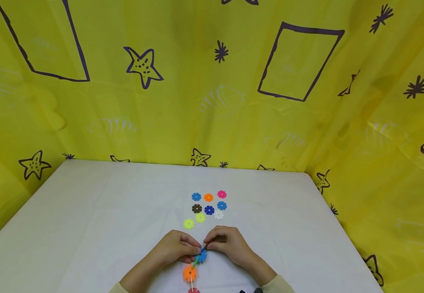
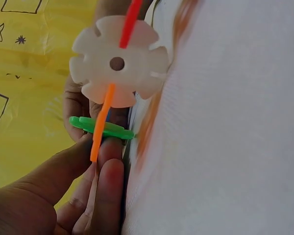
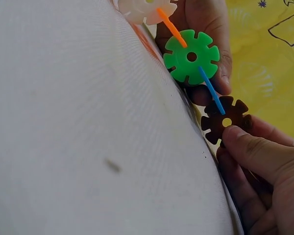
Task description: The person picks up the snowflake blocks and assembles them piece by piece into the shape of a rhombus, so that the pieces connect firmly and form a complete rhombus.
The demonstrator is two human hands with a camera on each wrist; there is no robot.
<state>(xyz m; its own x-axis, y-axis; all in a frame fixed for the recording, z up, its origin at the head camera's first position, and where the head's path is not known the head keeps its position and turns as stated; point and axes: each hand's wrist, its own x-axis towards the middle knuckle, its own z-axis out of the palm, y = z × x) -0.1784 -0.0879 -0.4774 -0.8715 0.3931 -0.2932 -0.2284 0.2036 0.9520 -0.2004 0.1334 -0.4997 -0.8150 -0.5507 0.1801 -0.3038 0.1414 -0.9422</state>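
Table (image 1: 124,211): white
Curtain (image 1: 182,110): yellow, 9–3 o'clock
Loose discs (image 1: 206,210): nine, hands' 12 o'clock
Left hand (image 1: 175,247): pinches chain (image 1: 186,272)
Right hand (image 1: 231,246): pinches brown disc (image 3: 215,128)

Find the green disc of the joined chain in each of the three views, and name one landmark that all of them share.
Head: green disc, a thin edge-on sliver, low and just left of centre.
Left wrist: green disc, seen nearly edge-on, left of centre, slightly below mid-height.
Right wrist: green disc, seen face-on, in the upper part, right of centre.
Shared landmark: the orange disc joined to it, face-on in head, edge-on in both wrist views.
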